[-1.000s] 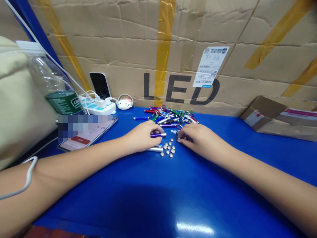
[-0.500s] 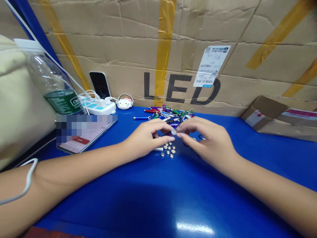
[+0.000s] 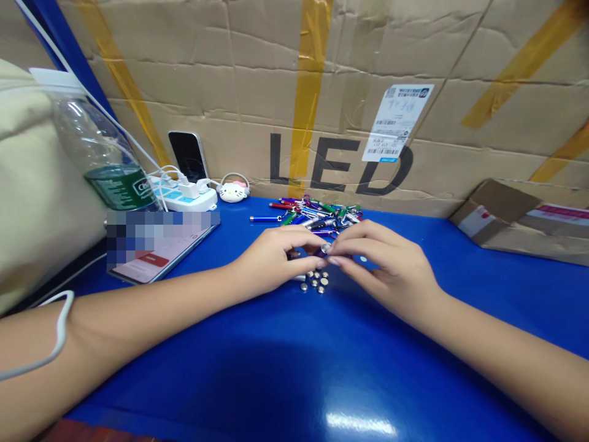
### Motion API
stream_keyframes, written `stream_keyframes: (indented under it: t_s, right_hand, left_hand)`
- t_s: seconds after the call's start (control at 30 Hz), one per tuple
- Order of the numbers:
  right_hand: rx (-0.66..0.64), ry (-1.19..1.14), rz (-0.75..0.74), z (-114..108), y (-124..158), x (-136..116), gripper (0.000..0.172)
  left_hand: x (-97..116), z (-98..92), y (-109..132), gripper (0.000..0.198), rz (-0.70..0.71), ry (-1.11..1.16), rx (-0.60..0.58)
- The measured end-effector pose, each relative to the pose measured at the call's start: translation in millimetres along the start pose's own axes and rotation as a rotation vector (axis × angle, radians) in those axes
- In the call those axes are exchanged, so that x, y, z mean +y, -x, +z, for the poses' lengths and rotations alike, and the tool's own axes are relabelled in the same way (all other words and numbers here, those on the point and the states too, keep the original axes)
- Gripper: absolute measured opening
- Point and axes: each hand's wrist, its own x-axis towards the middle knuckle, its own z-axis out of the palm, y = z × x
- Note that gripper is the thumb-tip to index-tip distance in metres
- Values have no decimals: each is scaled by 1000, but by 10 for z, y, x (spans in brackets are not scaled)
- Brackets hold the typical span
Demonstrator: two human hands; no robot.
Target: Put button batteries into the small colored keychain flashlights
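My left hand (image 3: 276, 255) is closed around a small purple metal flashlight tube (image 3: 322, 251), its silvery end turned toward my right hand. The thumb and fingers of my right hand (image 3: 386, 255) pinch at that end; what lies between them is too small to make out. Just below the fingertips, several silver button cells (image 3: 321, 290) lie loose on the blue table (image 3: 276, 368). Partly hidden by my left hand is a silver tube (image 3: 300, 278). A small pale disc (image 3: 363, 259) rests behind my right fingers.
Beyond my hands is a pile of colourful keychain flashlights (image 3: 317, 215). To the left are a phone (image 3: 161, 258), a power strip (image 3: 184, 197), a plastic bottle (image 3: 115, 178) and a white cat-faced item (image 3: 233, 191). A cardboard wall (image 3: 257, 73) stands behind; an open box (image 3: 501, 215) sits right.
The silver disc-like face between my fingertips now shows as the end of the purple tube. My right fingers have shifted slightly, and the pale disc behind them is in plainer sight.
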Motion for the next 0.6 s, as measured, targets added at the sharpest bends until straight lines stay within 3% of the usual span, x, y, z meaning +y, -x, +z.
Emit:
stream_keyframes:
  t_s: [0.27,0.47,0.6]
  right_hand:
    - [60,40,54,-11,0,22,8]
    - [-60,187,-72,-4,37,60,12]
    - [-71,294,-116,16,41,59,14]
  left_hand:
    - [-47,-2,-2,16,89,-92,63]
    - [-42,-10,7,16,104,-160,48]
    - [-35,-5,16,16,117,-201,39]
